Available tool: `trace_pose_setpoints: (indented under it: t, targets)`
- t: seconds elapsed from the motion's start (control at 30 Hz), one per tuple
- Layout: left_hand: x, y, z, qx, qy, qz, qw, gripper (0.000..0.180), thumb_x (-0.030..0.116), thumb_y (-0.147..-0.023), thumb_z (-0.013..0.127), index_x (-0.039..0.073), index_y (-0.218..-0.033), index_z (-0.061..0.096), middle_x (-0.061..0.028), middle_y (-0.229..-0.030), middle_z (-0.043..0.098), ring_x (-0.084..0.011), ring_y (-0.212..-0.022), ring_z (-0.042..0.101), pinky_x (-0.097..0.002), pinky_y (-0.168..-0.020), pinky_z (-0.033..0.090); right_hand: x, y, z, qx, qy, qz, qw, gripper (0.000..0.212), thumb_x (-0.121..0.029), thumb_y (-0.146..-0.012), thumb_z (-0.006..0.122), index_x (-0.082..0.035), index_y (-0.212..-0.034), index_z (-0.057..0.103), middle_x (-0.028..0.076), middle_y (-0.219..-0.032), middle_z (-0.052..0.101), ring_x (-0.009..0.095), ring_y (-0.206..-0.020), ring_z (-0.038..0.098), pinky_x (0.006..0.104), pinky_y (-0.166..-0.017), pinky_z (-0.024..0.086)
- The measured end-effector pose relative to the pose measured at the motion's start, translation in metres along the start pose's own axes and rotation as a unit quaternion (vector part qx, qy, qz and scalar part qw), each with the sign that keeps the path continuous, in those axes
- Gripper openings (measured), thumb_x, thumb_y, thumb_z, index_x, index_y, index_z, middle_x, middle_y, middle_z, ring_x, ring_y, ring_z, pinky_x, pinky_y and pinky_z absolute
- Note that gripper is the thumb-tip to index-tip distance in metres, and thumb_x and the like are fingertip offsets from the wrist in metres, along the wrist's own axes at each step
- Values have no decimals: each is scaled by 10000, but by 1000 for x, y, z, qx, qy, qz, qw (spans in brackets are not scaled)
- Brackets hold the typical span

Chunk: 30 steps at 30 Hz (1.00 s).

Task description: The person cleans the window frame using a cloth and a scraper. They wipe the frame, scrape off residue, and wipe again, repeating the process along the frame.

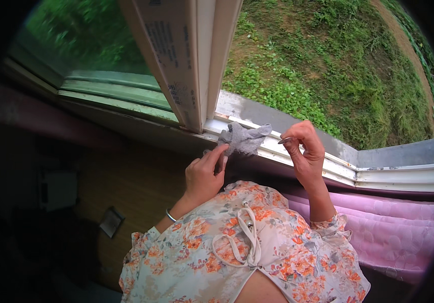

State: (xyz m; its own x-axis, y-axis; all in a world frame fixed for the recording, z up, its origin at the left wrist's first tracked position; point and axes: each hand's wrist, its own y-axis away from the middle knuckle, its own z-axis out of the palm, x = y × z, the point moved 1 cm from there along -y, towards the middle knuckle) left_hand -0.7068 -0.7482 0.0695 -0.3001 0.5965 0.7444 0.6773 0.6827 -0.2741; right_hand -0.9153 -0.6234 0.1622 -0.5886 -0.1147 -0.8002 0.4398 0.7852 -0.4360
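A crumpled grey cloth (244, 137) lies across the white window track (330, 164), close to the upright window frame. My left hand (204, 175) is closed at the cloth's near left edge, with thumb and forefinger gripping it. Just right of the cloth, my right hand (306, 154) is raised over the track. Between its thumb and fingers is a small thin metal piece (284, 141), partly hidden by the fingertips; its exact kind does not show.
An upright window frame (176, 65) with printed film stands left of the cloth, beside a glass pane (100, 60). Beyond the sill is a grassy slope (328, 76). A pink curtain (389, 227) hangs below the sill at right. A small dark-framed object (111, 222) lies on the floor.
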Motion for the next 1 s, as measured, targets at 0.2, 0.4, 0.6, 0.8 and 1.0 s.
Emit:
trace_pose_setpoints:
  t: [0.2,0.4,0.6,0.8,1.0]
  targets:
    - [-3,5,18,-49,51,83,994,179,125,-906,716,129,-1085,709,-56,-960,739,-269,-737,699,-367,-659,540,0,12,24,-51,-320,159,933,110,16,-962,610,25,-1071,613,116,-981,672,157,-757,670,274,-626,567]
    - [-6,8,26,-55,46,62,995,114,134,-907,715,109,-1018,707,-59,-932,734,-270,-744,704,-370,-668,542,14,18,36,-74,-384,266,881,114,-29,-950,639,15,-1051,611,157,-966,693,216,-845,729,340,-694,635]
    - [-7,4,29,-67,69,40,995,141,140,-915,705,91,-1046,685,-79,-945,732,-291,-831,721,-381,-708,556,22,23,21,-55,-328,297,895,126,-76,-947,679,17,-1010,620,149,-946,697,211,-815,727,337,-709,635]
    - [-10,5,28,-22,66,-49,996,551,285,-878,778,112,-1305,475,-98,-888,702,-332,-809,710,-414,-693,534,26,32,-21,17,-243,240,940,143,-103,-960,668,33,-982,630,130,-914,701,195,-793,722,320,-681,636]
    - [-1,-7,28,-4,-11,-81,997,551,269,-845,794,171,-1306,507,-64,-826,699,-335,-758,695,-435,-672,521,42,55,-35,-36,-245,293,923,199,-118,-931,694,43,-1029,630,161,-993,710,232,-845,740,333,-696,642]
